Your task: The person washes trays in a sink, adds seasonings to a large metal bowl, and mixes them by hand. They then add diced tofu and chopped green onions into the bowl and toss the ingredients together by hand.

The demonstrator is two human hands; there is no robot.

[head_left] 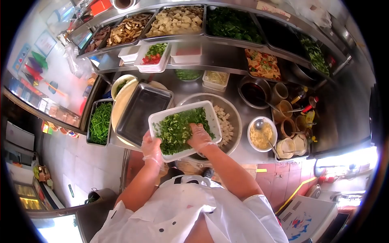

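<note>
A white rectangular tub (210, 108) full of chopped green onions (174, 127) is held tilted over the counter. My left hand (152, 149), in a clear plastic glove, grips the tub's left side with the thumb over the rim. My right hand (200, 137), gloved too, has its fingers curled into the greens; the fingertips are partly hidden. Behind and under the tub stands a large metal bowl (237, 121) with pale diced cubes (223, 125), partly covered by the tub. An upturned or bare dark metal tray (144, 105) lies just left of the tub.
A white bowl of minced garlic (261, 135) with spoons stands to the right, near a pot of dark sauce (254, 92) and several seasoning jars (283, 107). A tray of green beans (100, 121) sits left. Shelves above hold trays of cut tofu (174, 22) and leafy greens (233, 26).
</note>
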